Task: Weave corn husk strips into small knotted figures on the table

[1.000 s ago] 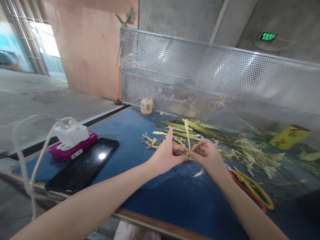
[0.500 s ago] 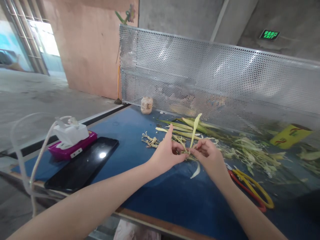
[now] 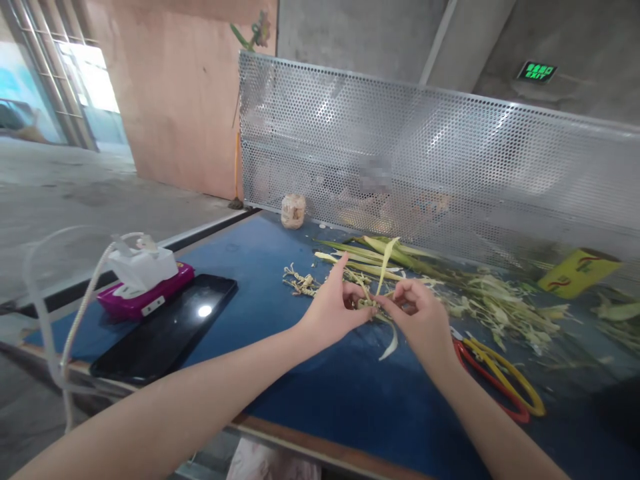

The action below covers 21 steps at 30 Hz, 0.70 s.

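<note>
My left hand (image 3: 333, 307) pinches a small knotted braid (image 3: 367, 303) of pale green plant strips, like corn husk, between thumb and fingers. Close against it, the closed fingertips of my right hand (image 3: 420, 315) grip a thin strip at the braid's end. One flat pale strip (image 3: 386, 261) sticks up from between the hands, and a curled strip end (image 3: 390, 345) hangs below them. Just left of my left hand lies a twisted, knotted length (image 3: 300, 283) of the same fibre. My fingers partly hide the knot.
Behind the hands lie long green husk leaves (image 3: 400, 253) and a heap of shredded strips (image 3: 505, 307). Scissors (image 3: 500, 373) with red and yellow handles, a tilted yellow can (image 3: 580, 272), a wrapped roll (image 3: 293, 211), a black phone (image 3: 165, 327) and a purple power strip (image 3: 145, 293) share the blue table (image 3: 320, 407).
The upright strip has tilted and its tip dropped slightly. My right hand has shifted a little and draws a thin strip out to the right. The left hand stays nearly in place.
</note>
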Each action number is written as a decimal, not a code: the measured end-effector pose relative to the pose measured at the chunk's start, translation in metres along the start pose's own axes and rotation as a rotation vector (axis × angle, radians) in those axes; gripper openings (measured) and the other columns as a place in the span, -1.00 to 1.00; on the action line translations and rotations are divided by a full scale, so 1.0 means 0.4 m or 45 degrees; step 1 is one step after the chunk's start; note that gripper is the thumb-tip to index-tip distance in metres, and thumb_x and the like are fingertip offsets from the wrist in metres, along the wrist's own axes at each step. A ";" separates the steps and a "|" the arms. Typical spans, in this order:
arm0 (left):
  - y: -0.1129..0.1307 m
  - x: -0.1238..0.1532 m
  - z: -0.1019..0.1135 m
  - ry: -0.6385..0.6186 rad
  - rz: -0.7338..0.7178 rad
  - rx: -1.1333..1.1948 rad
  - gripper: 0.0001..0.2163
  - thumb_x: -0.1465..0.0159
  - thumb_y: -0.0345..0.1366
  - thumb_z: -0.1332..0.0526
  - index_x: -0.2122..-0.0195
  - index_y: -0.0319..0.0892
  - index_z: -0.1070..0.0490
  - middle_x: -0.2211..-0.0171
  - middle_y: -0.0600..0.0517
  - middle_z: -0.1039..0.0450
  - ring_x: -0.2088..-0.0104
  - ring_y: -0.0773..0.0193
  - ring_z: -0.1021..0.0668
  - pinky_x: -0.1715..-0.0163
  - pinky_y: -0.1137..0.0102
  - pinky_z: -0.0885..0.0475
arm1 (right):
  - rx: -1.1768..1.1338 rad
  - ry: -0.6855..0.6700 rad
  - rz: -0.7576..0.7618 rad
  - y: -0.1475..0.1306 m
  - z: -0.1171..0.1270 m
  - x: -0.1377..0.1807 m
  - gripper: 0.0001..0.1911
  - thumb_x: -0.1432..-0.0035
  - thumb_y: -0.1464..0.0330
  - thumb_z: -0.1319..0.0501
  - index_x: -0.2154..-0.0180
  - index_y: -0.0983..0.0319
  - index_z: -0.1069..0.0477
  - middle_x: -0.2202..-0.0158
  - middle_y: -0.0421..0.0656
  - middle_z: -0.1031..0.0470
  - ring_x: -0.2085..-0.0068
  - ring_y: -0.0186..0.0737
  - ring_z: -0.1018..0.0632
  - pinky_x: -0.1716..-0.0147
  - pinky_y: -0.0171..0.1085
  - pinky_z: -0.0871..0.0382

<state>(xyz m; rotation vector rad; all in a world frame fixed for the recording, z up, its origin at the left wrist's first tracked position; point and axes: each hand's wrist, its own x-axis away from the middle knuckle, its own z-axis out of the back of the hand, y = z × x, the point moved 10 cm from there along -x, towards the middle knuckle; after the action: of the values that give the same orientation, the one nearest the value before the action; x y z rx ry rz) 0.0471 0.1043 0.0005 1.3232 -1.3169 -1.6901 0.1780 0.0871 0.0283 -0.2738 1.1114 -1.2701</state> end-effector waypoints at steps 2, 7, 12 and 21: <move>-0.008 -0.004 0.008 0.028 0.033 0.044 -0.08 0.00 -0.31 -0.29 -0.24 -0.18 0.37 0.43 0.09 -0.39 0.51 0.42 -0.36 0.46 0.44 -0.27 | 0.002 0.002 0.013 -0.002 -0.002 0.001 -0.75 0.02 0.22 -0.21 0.49 0.20 -0.17 0.54 -0.26 -0.31 0.56 -0.39 -0.32 0.58 -0.37 -0.22; -0.027 -0.005 0.031 0.170 0.234 0.260 0.01 0.05 -0.43 -0.31 -0.23 -0.29 0.48 0.48 0.08 -0.41 0.49 0.40 -0.41 0.45 0.45 -0.27 | -0.357 0.146 0.059 -0.002 0.025 0.005 -0.69 0.02 0.31 -0.22 0.43 0.15 -0.04 0.32 -0.15 -0.41 0.39 -0.30 -0.46 0.57 -0.37 -0.31; -0.041 -0.001 0.014 0.141 0.337 0.361 0.05 0.08 -0.49 -0.32 -0.21 -0.40 0.54 0.56 0.09 -0.41 0.57 0.42 -0.37 0.56 0.49 -0.19 | -0.632 0.147 0.117 -0.020 0.033 0.008 -0.62 0.06 0.41 -0.27 0.40 0.13 -0.01 0.38 -0.22 -0.50 0.40 -0.33 -0.50 0.43 -0.33 -0.40; -0.035 0.003 0.004 0.070 0.317 0.239 0.02 0.05 -0.49 -0.29 -0.20 -0.42 0.54 0.59 0.12 -0.41 0.60 0.45 -0.37 0.56 0.51 -0.22 | -0.214 0.053 0.306 -0.059 0.008 0.028 -0.84 -0.04 0.39 -0.20 0.31 0.18 -0.23 0.42 -0.18 -0.56 0.27 -0.21 -0.56 0.22 -0.20 -0.42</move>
<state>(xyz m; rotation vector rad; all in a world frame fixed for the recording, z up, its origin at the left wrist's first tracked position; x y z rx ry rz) 0.0468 0.1084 -0.0130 1.2390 -1.5676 -1.3804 0.1648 0.0684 0.0410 -0.2324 1.2495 -0.9753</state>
